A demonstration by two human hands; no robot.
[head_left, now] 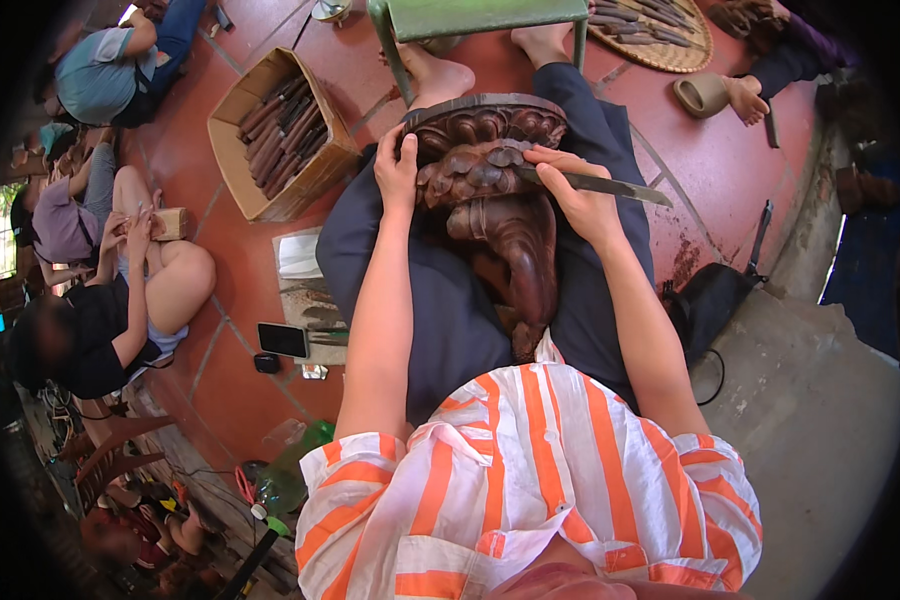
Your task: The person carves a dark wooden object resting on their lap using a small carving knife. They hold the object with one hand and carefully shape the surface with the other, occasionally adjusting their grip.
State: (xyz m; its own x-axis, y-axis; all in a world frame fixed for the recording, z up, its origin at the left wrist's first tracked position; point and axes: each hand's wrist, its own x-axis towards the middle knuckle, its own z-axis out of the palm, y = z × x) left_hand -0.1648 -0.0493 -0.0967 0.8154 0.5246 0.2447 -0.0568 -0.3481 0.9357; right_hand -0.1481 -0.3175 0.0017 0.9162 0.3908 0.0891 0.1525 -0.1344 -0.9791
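Note:
A dark brown carved wooden stand (505, 225), with a round disc-like end and a thick curved leg, lies across my lap between my legs. My left hand (397, 172) grips its left side near the disc, thumb and fingers against the carving. In my right hand (582, 200) is a flat metal blade-like tool (615, 187), a file or scraper. One end touches the knobbly carved band in the middle of the stand, and the other points out to the right. The palm side of each hand is hidden.
A cardboard box (232, 165) of wooden-handled tools stands at left. A green stool (475, 20) is ahead, with a woven tray (705, 50) of tools at far right. A phone (283, 340) lies left, a black bag (715, 300) right. Several people sit around.

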